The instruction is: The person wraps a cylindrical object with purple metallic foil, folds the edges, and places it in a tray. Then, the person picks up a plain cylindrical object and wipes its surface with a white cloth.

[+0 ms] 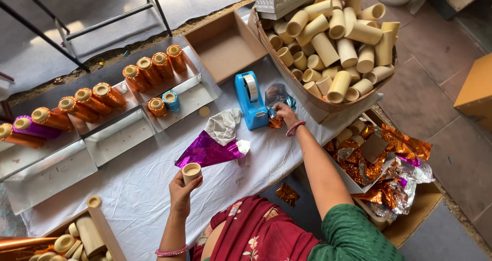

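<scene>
My left hand (180, 189) holds a short bare cardboard tube (192, 172) upright above the white cloth, near a sheet of purple foil (207, 151) with a crumpled white cloth (223, 125) on it. My right hand (284, 114) reaches forward and pinches a scrap of orange foil (275, 122) beside the blue tape dispenser (250, 99). A crinkled blue foil piece (277, 93) lies just behind that hand.
A big basket (307, 101) of bare tubes stands at the back right. Orange foil-wrapped tubes (154, 70) line white trays (119, 135) on the left, with one blue tube (171, 100). An empty brown box (225, 48) sits behind. A box of foil scraps (389, 169) is at my right.
</scene>
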